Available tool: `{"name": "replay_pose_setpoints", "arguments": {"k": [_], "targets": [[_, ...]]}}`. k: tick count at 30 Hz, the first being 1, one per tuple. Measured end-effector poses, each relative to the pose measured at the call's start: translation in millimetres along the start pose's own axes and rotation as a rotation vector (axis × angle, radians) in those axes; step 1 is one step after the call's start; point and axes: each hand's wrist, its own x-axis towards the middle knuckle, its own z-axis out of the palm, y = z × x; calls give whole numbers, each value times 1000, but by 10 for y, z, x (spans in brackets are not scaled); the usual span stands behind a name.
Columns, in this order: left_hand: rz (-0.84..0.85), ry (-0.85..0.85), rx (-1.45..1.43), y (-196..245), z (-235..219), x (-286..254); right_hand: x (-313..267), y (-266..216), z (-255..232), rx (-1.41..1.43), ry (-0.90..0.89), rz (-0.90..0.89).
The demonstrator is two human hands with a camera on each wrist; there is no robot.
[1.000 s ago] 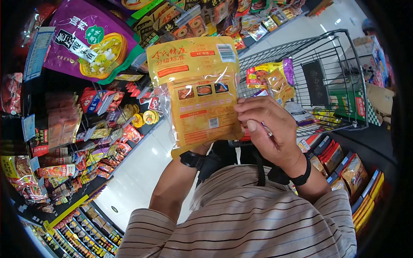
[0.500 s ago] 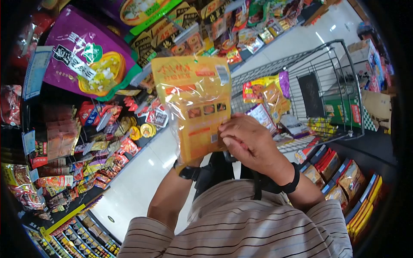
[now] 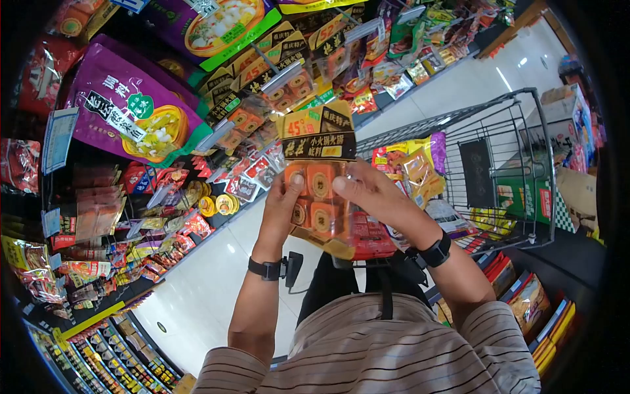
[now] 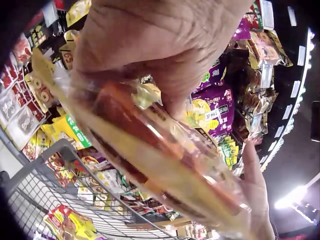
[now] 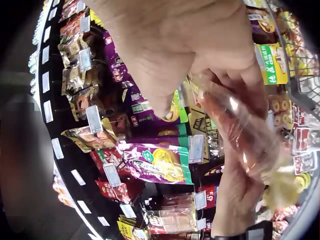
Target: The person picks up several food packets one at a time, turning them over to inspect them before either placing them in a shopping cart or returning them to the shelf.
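A flat hot pot base packet (image 3: 319, 190) faces the head camera with its front, a black and yellow label above several orange blocks under clear plastic. My left hand (image 3: 281, 211) grips its left edge, thumb on the front. On the opposite edge my right hand (image 3: 375, 192) holds it, thumb also on the front and fingers hidden behind. The left wrist view catches the packet (image 4: 160, 155) edge-on beneath my left hand (image 4: 155, 40). Seen from the right wrist, the packet (image 5: 245, 130) lies between my right hand (image 5: 185, 45) and left hand (image 5: 234, 192).
Racks of hanging seasoning packets stand on the left, with a large purple pouch (image 3: 134, 108) close by. A wire shopping cart (image 3: 485, 164) holding several bags (image 3: 420, 164) stands ahead to the right. More packets (image 3: 525, 302) fill a low shelf at lower right.
The packet has turned from its yellow printed back to its front and sits a little lower. My left hand, mostly hidden behind it before, now shows at its left edge; both thumbs lie on the front.
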Motion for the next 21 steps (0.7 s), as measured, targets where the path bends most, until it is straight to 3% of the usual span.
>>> {"name": "replay_pose_setpoints", "arguments": {"k": [4,6,9,13,21], "targets": [[99,41,31,-2,-52,102,243,59,-96,53,114,144],[64,52,-37,-39,-94,157,381,134,-134,121,155,249],[17,87,-82,-67,-141,208,473,170,-178,103,142,223],[17,100,-130,-29,-179,204,630,274,-304,111,128,346],[84,114,-101,80,-122,418,1127,267,-502,185,127,130]]}}
